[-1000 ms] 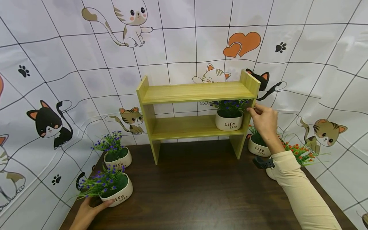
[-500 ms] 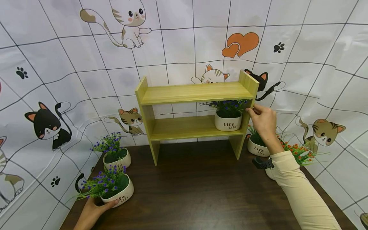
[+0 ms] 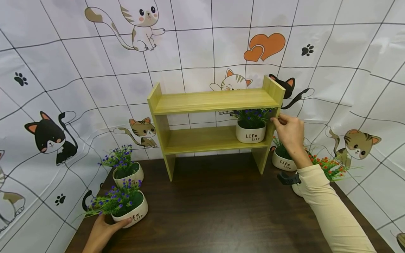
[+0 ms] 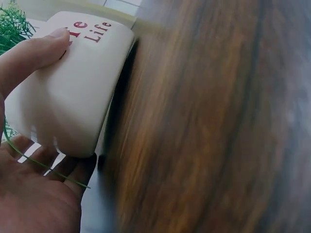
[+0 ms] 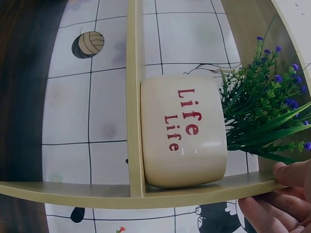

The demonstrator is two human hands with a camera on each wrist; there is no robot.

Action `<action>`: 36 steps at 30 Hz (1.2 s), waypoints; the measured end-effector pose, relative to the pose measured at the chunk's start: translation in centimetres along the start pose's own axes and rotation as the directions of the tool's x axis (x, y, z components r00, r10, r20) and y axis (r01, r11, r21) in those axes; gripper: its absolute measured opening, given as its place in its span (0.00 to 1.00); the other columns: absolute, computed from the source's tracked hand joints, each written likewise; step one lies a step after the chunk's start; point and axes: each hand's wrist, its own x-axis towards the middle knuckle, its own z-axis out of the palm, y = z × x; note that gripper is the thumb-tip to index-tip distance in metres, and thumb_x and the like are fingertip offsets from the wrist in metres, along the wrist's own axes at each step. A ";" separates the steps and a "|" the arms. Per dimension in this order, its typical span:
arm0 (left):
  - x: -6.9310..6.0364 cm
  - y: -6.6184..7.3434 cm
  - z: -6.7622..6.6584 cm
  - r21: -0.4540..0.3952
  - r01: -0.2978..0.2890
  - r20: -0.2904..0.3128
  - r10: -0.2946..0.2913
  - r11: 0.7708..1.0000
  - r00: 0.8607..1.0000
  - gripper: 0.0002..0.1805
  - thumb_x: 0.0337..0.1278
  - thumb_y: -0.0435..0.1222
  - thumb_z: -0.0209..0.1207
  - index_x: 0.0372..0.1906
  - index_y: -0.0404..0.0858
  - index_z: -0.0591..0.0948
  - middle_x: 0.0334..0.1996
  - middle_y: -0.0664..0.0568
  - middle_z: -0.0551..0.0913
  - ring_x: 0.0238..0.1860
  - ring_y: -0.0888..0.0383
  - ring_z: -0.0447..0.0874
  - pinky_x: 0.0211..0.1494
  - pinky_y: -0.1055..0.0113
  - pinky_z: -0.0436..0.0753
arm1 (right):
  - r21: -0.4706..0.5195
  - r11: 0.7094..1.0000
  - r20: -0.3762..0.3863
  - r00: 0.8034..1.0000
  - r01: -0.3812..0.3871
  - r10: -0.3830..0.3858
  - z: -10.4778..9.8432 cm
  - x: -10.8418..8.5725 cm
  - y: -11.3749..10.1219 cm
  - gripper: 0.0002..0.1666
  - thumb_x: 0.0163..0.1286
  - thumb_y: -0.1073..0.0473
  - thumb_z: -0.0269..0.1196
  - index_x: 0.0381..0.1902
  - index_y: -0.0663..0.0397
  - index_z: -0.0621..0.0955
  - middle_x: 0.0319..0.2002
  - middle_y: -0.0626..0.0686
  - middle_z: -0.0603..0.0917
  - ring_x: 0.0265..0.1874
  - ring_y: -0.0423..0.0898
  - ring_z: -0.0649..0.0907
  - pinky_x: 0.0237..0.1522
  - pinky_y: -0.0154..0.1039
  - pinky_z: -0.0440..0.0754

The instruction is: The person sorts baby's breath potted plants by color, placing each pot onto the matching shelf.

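Observation:
My left hand holds a white flowerpot with purple artificial flowers at the left front of the table. In the left wrist view its thumb lies on the pot's lettered front, with the fingers behind and below. Whether the pot touches the table, I cannot tell. My right hand pinches the right side panel of the small wooden shelf. The right wrist view has the thumb on the panel's inner side and the fingers outside. Another purple-flowered pot stands on the middle board, against that panel.
Behind the held pot stands another purple-flowered pot. Right of the shelf are a white pot and an orange-flowered plant, partly hidden by the right arm. A cat-patterned sheet covers the wall behind the dark wooden table.
My left hand and its flowerpot have shifted slightly to the right, and the thumb sits a little further along the front. The right hand keeps its hold on the shelf panel.

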 end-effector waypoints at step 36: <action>-2.3 7.3 2.6 -0.152 -0.208 -0.063 0.200 0.966 0.978 0.58 0.60 0.54 0.76 0.85 0.38 0.57 0.73 0.34 0.73 0.71 0.39 0.75 0.69 0.44 0.78 | 0.011 0.999 0.006 0.999 -0.032 0.032 -0.1 0.1 -0.5 0.14 0.75 0.59 0.70 0.53 0.60 0.91 0.35 0.65 0.92 0.13 0.16 0.67 0.16 0.25 0.61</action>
